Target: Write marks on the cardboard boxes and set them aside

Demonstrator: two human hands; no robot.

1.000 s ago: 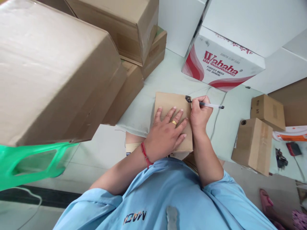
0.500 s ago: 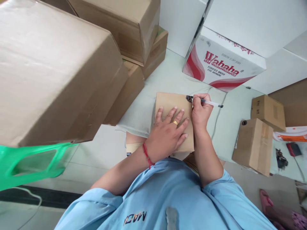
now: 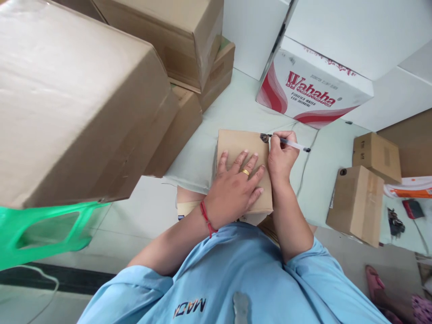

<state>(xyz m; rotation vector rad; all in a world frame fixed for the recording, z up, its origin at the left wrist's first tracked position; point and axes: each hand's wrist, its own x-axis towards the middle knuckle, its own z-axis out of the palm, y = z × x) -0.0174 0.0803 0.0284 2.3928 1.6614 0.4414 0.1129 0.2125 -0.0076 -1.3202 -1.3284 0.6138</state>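
Observation:
A small brown cardboard box [image 3: 241, 140] rests at the table's near edge, close to my body. My left hand [image 3: 234, 186] lies flat across its top with the fingers spread. At the box's far right corner, my right hand [image 3: 282, 155] pinches a pen [image 3: 293, 143] with a clear barrel and a black end. The pen's tip touches a dark scribbled patch [image 3: 264, 138] on the cardboard at that corner. Part of the box's near side is hidden by my forearm and shirt.
Large cardboard boxes [image 3: 84, 99] are stacked on the left, above a green plastic stool [image 3: 47, 234]. A white and red water carton [image 3: 313, 85] stands at the back. Smaller boxes [image 3: 356, 202] sit on the right; a thin cable [image 3: 305, 168] crosses the table [image 3: 232, 108].
The pen and my right hand have shifted very slightly at the box's corner. My left hand stays flat in the same place on the box.

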